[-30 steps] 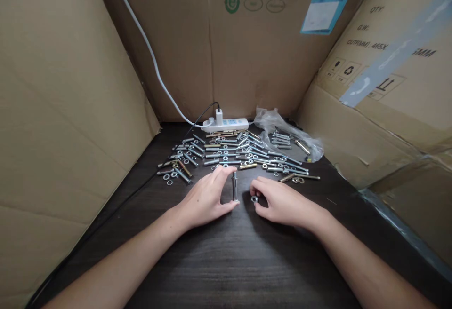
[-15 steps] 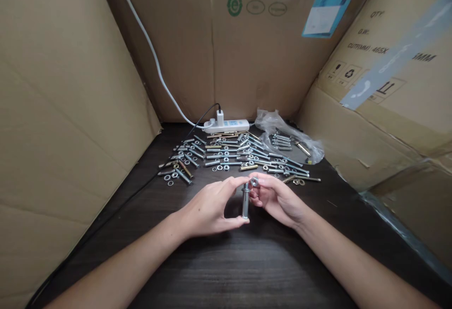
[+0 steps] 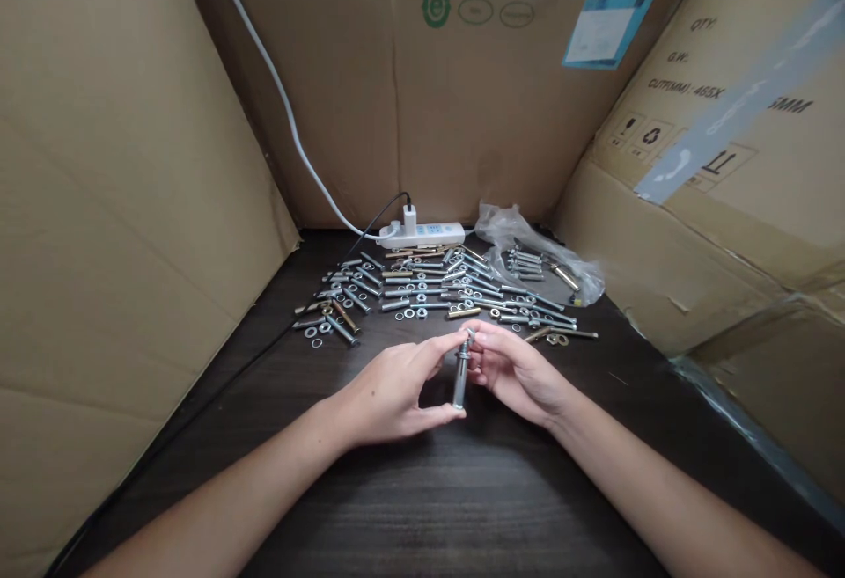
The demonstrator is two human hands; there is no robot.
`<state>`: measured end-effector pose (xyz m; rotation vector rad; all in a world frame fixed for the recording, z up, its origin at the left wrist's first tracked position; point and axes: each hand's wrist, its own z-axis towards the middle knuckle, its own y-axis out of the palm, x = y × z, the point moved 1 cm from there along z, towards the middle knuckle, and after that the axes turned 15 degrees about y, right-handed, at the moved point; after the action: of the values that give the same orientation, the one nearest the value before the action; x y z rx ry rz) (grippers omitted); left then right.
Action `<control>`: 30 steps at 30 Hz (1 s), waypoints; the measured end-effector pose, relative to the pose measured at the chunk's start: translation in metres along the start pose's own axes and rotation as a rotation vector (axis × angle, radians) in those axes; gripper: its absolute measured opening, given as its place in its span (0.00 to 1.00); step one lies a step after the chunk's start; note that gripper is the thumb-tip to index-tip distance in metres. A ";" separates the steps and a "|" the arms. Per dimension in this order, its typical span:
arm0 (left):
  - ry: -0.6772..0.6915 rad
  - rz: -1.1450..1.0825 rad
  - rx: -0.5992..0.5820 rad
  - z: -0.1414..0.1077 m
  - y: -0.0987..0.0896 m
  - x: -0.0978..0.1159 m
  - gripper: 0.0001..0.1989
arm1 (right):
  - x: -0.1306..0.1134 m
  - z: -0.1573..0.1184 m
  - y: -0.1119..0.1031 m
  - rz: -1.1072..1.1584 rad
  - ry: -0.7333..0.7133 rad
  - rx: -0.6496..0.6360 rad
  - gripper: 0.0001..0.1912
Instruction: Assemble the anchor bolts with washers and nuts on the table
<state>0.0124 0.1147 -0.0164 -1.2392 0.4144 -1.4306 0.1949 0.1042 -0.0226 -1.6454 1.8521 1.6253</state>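
Upright between the thumb and forefinger of my left hand [image 3: 389, 389] stands a silver expansion bolt [image 3: 460, 383], tilted slightly to the right at its top. Its lower end rests on the thumb; a washer [image 3: 463, 354] sits around its upper part. My right hand [image 3: 518, 371] pinches a hex nut [image 3: 471, 334] at the bolt's top end, close against the left forefinger. Whether the nut is on the thread, I cannot tell. Some of the right fingers are hidden behind the bolt.
Rows of bolts, sleeves, nuts and washers [image 3: 422, 301] lie beyond my hands on the dark table [image 3: 422, 508]. Behind them are a white power strip [image 3: 432, 234] and a clear plastic bag [image 3: 508, 226]. Cardboard walls [image 3: 462, 120] enclose three sides. A black cable [image 3: 244, 367] runs along the left.
The nut has moved left from beside the bolt to its top end and turned more edge-on. The bolt's top has tilted slightly right.
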 end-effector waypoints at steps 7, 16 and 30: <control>0.002 -0.011 -0.021 0.000 0.000 0.000 0.38 | -0.001 0.000 -0.001 0.003 -0.013 0.014 0.10; -0.022 -0.015 -0.031 0.001 -0.001 0.000 0.36 | 0.000 0.003 -0.003 0.002 -0.016 0.008 0.09; -0.029 -0.035 0.038 -0.001 0.003 -0.004 0.31 | 0.005 0.005 -0.006 -0.101 -0.017 0.005 0.09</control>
<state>0.0126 0.1165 -0.0212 -1.2400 0.3456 -1.4425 0.1952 0.1066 -0.0312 -1.6888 1.7347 1.5871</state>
